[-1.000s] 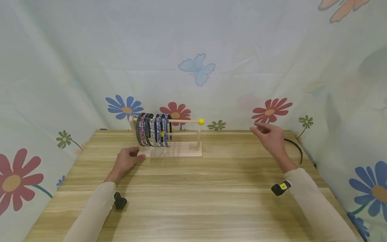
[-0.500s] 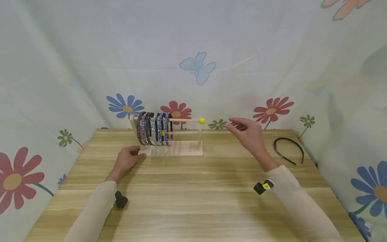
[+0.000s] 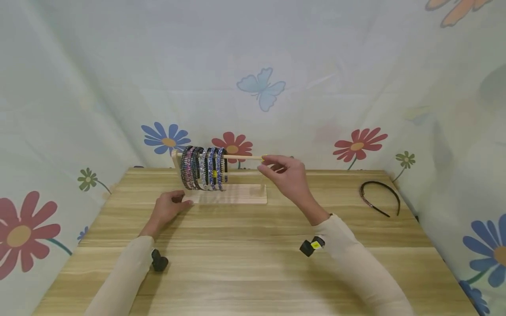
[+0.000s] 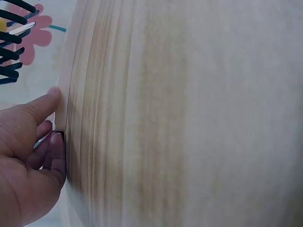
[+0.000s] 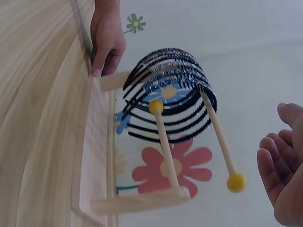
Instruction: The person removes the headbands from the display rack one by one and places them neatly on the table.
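Observation:
My left hand (image 3: pixel 166 207) pinches the left end of the wooden headband stand (image 3: pixel 249 196) at its base. In the left wrist view, the thumb of the left hand (image 4: pixel 40 106) lies against the base's edge, other fingers curled below. Several glittery toothed headbands (image 3: pixel 203 170) hang around the stand's rods, bunched toward the left. My right hand (image 3: pixel 291 177), holding nothing, is at the free end of the upper rod and overlaps its yellow knob. The right wrist view shows the right hand (image 5: pixel 284 161) apart from that yellow knob (image 5: pixel 236 182), fingers loosely bent.
One dark headband (image 3: pixel 377 182) with a sparkly section lies by itself at the table's right. The wooden table (image 3: pixel 237 263) meets a flower-printed cloth backdrop (image 3: pixel 189 87) at the back and sides. A second yellow knob (image 5: pixel 156 106) tips another rod.
My right hand has moved left from above the lone headband to the upper rod's knob end, uncovering that headband. The left hand has stayed at the stand's base.

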Motion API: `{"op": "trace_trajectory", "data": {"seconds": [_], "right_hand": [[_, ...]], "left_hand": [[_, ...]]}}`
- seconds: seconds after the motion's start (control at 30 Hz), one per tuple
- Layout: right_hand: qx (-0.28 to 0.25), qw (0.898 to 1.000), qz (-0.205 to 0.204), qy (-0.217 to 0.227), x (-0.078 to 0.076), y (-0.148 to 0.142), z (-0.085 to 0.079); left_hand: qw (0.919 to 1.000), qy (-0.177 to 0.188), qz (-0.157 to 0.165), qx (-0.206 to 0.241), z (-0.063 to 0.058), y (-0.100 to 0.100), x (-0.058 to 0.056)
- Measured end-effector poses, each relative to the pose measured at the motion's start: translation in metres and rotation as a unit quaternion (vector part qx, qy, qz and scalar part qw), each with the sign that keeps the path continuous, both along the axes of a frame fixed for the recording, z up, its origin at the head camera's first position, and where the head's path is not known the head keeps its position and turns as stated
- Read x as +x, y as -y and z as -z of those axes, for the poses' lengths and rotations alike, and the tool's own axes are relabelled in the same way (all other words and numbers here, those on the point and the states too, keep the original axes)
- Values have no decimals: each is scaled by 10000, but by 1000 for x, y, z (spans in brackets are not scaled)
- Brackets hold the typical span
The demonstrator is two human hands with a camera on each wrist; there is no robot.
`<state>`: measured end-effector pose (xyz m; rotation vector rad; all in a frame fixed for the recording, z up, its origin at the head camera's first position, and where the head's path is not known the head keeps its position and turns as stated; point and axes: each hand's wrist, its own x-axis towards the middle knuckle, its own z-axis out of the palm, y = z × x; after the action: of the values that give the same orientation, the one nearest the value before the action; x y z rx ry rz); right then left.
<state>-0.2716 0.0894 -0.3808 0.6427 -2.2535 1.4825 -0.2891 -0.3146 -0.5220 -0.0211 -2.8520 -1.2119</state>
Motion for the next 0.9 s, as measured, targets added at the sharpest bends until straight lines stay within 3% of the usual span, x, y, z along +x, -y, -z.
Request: {"op": "trace_trajectory", "data": {"seconds": [0.43,0.9], "right_hand": [[90,9982,-361,464,-8,54,23],[-358,9925,-653,965,-16,93,44]], "left_hand": [[9999,-93,-38,49,1,-1,0],[9999,-96,-36,-30,-2,-2,2]]}}
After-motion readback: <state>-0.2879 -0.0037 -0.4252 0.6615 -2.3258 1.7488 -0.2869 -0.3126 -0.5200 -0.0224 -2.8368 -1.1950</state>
